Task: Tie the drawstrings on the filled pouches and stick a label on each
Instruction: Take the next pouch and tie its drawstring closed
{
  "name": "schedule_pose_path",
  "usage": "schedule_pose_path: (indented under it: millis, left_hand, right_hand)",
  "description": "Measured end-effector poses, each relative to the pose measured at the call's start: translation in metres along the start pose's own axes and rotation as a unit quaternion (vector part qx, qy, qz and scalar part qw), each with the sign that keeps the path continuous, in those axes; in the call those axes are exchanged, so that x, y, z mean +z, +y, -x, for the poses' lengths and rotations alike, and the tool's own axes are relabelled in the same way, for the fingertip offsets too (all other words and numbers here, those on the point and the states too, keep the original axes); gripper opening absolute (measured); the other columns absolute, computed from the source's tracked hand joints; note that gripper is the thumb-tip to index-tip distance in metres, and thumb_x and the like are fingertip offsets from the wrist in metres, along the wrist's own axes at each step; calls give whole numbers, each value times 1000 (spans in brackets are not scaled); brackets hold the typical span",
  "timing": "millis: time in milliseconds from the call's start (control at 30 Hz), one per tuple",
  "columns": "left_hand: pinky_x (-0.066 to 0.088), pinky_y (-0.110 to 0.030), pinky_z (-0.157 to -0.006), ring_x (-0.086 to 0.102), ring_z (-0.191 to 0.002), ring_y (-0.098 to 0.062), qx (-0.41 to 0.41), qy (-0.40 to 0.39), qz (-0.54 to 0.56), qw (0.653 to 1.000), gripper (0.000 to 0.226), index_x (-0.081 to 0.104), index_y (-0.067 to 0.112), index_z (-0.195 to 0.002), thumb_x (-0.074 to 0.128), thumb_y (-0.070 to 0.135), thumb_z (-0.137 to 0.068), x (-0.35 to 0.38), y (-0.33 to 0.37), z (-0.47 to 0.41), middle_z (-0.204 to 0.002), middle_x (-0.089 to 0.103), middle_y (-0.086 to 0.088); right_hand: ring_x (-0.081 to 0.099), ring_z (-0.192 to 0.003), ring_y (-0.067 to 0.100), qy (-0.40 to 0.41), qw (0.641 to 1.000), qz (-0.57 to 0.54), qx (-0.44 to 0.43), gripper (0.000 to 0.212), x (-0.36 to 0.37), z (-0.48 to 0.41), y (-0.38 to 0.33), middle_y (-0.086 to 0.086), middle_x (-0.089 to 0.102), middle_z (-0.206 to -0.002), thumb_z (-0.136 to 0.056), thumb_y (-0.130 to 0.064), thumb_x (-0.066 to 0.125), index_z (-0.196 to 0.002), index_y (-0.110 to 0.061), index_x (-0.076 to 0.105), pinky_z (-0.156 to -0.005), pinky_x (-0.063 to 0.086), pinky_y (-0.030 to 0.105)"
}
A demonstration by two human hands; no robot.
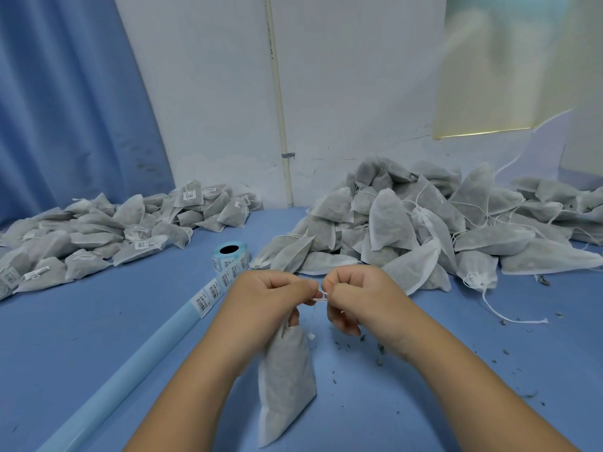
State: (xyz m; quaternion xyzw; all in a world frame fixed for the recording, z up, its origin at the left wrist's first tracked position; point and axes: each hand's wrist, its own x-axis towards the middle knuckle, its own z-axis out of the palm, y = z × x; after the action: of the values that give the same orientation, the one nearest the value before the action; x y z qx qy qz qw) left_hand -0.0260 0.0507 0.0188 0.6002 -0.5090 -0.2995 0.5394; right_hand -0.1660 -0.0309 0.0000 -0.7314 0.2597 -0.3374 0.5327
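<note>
On the head view I judge us partway: left of the label roll (230, 254) lies a labelled heap (98, 236); right of it, a larger unlabelled heap (424, 230); nearer than the roll, left hand (270, 295) and right hand (359, 295) pinch the drawstring (319, 300) of a plump grey pouch (284, 380); no label shows on it.
</note>
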Motion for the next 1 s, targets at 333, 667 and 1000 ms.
schedule_pose_path:
  millis: [333, 667, 1000]
  left_hand:
    - [42, -14, -52, 49, -48, -8, 42, -22, -10, 999, 28, 72, 23, -65, 63, 21, -91, 2, -1, -1, -67, 65, 10]
    - [41, -16, -50, 51, -48, -7, 51, 33, -31, 998, 29, 70, 27, -61, 65, 25, -89, 3, -5, -4, -61, 61, 8]
    - [37, -13, -46, 46, -45, -5, 66, 52, -71, 994, 19, 69, 27, -69, 65, 30, -88, 3, -10, -7, -46, 51, 8]
  right_hand:
    - [57, -54, 20, 5, 997, -73, -24, 4, -2, 0, -3, 5, 64, -68, -69, -21, 59, -70, -17, 58, -44, 39, 25]
    - [55, -59, 24, 40, 997, -56, -44, 9, -4, 0, -4, 5, 63, -62, -81, -14, 74, -76, -12, 66, -51, 44, 28]
    - [56, -56, 11, 116, 987, 63, -86, 15, 9, 1, -8, -8, 59, -60, -84, -6, 66, -82, -20, 73, -53, 48, 27]
